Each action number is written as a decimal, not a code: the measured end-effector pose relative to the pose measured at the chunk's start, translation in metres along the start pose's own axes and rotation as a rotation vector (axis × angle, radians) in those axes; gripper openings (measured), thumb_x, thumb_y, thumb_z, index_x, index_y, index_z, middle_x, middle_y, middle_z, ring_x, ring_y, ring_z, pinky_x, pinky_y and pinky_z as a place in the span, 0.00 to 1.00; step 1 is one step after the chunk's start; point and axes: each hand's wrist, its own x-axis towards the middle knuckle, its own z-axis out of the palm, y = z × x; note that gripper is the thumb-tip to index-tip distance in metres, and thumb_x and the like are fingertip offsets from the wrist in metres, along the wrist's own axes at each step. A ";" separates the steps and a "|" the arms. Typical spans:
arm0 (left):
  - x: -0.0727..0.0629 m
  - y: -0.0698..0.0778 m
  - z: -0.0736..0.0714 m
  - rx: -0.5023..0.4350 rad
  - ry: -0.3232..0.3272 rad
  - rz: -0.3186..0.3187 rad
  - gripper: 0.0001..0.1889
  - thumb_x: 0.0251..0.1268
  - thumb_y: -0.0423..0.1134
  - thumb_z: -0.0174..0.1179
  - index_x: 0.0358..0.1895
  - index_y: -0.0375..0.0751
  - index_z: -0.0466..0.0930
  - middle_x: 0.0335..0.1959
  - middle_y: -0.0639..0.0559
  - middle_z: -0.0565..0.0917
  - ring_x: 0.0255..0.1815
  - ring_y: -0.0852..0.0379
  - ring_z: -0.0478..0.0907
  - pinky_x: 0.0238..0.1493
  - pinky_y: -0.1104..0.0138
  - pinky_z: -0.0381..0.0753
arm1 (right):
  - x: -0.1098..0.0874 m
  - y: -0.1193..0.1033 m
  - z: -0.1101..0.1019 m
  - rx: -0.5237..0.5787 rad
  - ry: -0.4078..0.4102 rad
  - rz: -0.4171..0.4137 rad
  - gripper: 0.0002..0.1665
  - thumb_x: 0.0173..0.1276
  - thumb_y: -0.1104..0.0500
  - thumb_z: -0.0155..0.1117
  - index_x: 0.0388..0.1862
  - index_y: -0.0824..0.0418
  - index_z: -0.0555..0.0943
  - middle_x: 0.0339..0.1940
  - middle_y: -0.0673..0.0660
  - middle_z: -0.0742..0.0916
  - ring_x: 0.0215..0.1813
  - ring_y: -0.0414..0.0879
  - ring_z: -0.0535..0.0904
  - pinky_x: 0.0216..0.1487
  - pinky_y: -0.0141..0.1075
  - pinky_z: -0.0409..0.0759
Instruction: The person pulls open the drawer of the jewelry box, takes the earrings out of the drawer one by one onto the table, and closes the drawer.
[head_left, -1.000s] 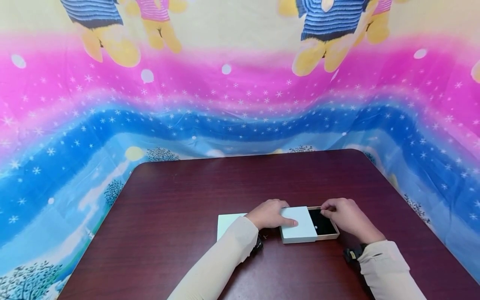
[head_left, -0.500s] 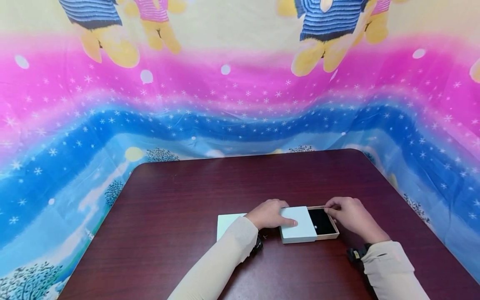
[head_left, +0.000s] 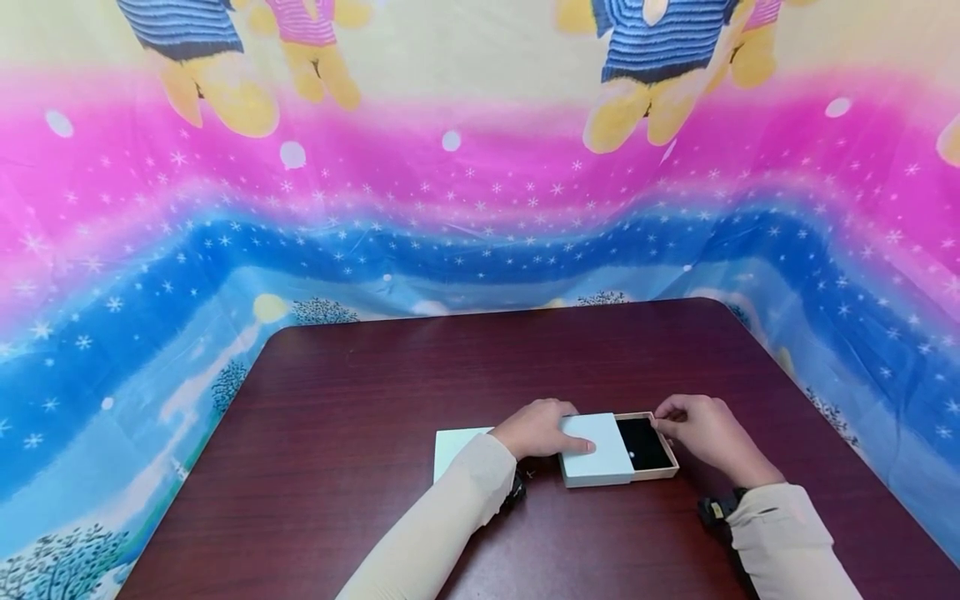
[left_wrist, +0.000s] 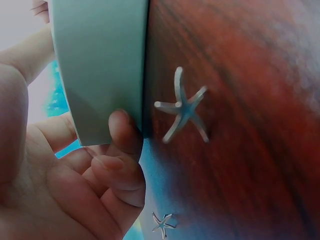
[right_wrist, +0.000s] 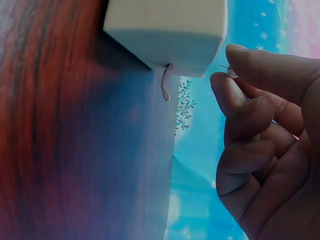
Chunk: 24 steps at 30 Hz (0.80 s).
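Observation:
A pale jewelry box [head_left: 600, 450] lies on the table with its drawer [head_left: 656, 474] pulled partly out to the right. A black insert [head_left: 647, 437] fills the drawer, with one small white bead-like stud on it. My left hand [head_left: 536, 427] grips the box sleeve, thumb on top and fingers at its far side. At the drawer's far right corner, my right hand [head_left: 705, 429] pinches a tiny stud earring [right_wrist: 231, 73] between thumb and index finger; its thin pin points toward the box. Two silver starfish-shaped pieces, one being a starfish [left_wrist: 185, 107], lie beside the left hand.
A second pale box [head_left: 457, 450] sits to the left, partly hidden by the left forearm. A short ribbon loop [right_wrist: 166, 84] hangs from the drawer front. The dark red table [head_left: 375, 375] meets a printed cloth [head_left: 450, 225] at its back.
My right hand has drawn slightly right, from over the insert to the drawer's far right corner, still pinching. The left hand and the box have stayed in place.

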 end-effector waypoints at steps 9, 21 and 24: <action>-0.001 0.001 -0.001 0.003 -0.002 -0.018 0.35 0.56 0.66 0.63 0.63 0.50 0.76 0.57 0.61 0.78 0.58 0.63 0.73 0.54 0.67 0.74 | 0.001 0.005 -0.004 -0.047 0.038 -0.007 0.05 0.66 0.57 0.68 0.34 0.58 0.85 0.28 0.47 0.84 0.30 0.42 0.77 0.32 0.41 0.76; -0.002 0.003 0.000 0.006 0.001 -0.016 0.35 0.56 0.66 0.63 0.63 0.50 0.76 0.57 0.61 0.78 0.58 0.63 0.73 0.54 0.67 0.73 | 0.001 0.012 -0.006 -0.075 0.047 0.011 0.03 0.66 0.59 0.67 0.33 0.56 0.86 0.28 0.47 0.84 0.31 0.43 0.76 0.32 0.41 0.74; -0.001 0.003 0.000 0.007 0.002 -0.015 0.35 0.56 0.66 0.63 0.63 0.50 0.76 0.56 0.61 0.78 0.58 0.63 0.73 0.54 0.67 0.73 | 0.000 0.013 -0.006 -0.077 0.047 0.022 0.02 0.66 0.59 0.68 0.33 0.55 0.86 0.29 0.48 0.84 0.31 0.44 0.76 0.32 0.41 0.74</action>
